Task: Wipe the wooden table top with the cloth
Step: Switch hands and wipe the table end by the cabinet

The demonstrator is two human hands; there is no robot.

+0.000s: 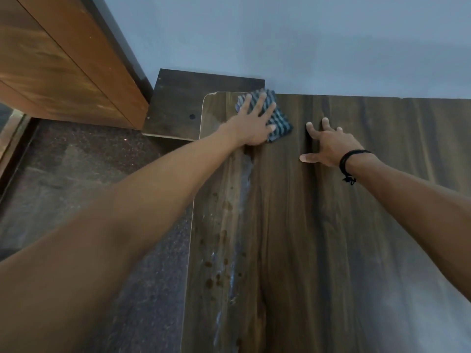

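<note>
The dark wooden table top (331,225) fills the right and lower part of the view, its far edge against the wall. A blue and grey checked cloth (279,121) lies flat near the table's far left corner. My left hand (251,124) presses down on the cloth with fingers spread. My right hand (328,146) rests flat on the bare wood to the right of the cloth, fingers apart, a black band on the wrist. Brown spots and pale streaks (224,250) run along the table's left side.
A lower dark wooden shelf (175,108) sits beyond the table's left corner. A brown wooden cabinet (56,62) stands at the upper left. The pale blue wall (305,42) runs behind the table. Speckled dark floor (76,169) lies to the left.
</note>
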